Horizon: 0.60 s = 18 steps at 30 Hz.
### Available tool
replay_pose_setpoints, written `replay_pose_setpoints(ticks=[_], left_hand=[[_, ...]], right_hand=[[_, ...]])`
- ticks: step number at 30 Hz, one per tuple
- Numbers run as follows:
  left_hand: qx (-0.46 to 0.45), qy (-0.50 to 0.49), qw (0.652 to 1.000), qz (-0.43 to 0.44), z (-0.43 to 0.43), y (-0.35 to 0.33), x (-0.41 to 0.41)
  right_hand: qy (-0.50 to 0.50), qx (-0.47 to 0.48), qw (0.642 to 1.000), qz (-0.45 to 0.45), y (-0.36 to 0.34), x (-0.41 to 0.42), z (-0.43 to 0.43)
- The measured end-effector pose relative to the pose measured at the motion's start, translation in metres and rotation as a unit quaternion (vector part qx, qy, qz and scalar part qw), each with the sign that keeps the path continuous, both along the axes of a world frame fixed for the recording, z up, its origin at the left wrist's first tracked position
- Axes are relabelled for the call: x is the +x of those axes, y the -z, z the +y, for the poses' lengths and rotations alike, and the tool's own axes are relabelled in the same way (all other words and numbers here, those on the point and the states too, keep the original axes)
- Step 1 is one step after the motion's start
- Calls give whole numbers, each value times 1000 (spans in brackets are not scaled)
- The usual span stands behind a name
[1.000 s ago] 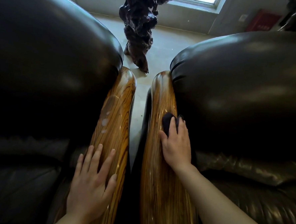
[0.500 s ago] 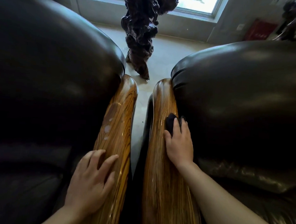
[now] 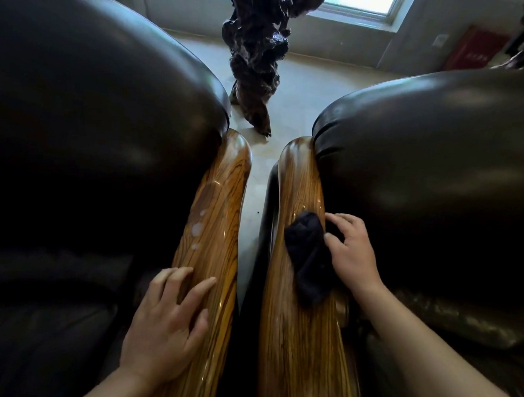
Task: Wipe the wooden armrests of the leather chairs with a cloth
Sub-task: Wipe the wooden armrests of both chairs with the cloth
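Two glossy striped wooden armrests run side by side between two dark leather chairs. The left armrest (image 3: 213, 226) has a few pale smudges on its upper part. My left hand (image 3: 166, 330) lies flat on its near end, fingers spread. On the right armrest (image 3: 294, 347) lies a dark cloth (image 3: 307, 256), stretched along the wood. My right hand (image 3: 351, 253) rests at the cloth's right edge, fingers curled and touching it, most of the cloth uncovered.
The left chair's leather back (image 3: 91, 111) and the right chair's leather back (image 3: 434, 166) bulge beside the armrests. A narrow strip of pale floor (image 3: 252, 204) shows between them. A dark gnarled root sculpture (image 3: 257, 50) stands beyond, before a window.
My right hand has shifted to the right off the cloth, which now lies exposed along the armrest. My left hand curled its fingers slightly. The view tilted downward.
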<state>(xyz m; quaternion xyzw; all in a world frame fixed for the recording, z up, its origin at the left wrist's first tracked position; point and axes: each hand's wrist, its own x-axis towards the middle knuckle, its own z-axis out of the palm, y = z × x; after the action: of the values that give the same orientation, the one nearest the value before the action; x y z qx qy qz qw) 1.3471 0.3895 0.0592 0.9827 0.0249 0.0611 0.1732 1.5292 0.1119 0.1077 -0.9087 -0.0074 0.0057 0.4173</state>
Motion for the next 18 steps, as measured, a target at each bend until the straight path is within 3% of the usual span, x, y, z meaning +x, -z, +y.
replay_pose_setpoints(ticks=[3, 5, 8, 14, 18], left_hand=[[-2, -1, 1000, 7, -1, -1, 0], [0, -1, 1000, 9, -1, 0, 0], [-4, 4, 1000, 11, -1, 0, -1], [-13, 25, 1000, 1, -1, 0, -1], [-19, 29, 999, 2, -1, -1, -1]], right_hand=[[-110, -53, 991, -62, 12, -18, 1], [-206, -182, 959, -75, 28, -34, 11], [-191, -264, 940, -100, 43, -37, 14], [-41, -255, 966, -6, 29, 38, 38], [-135, -277, 950, -58, 33, 2, 42]])
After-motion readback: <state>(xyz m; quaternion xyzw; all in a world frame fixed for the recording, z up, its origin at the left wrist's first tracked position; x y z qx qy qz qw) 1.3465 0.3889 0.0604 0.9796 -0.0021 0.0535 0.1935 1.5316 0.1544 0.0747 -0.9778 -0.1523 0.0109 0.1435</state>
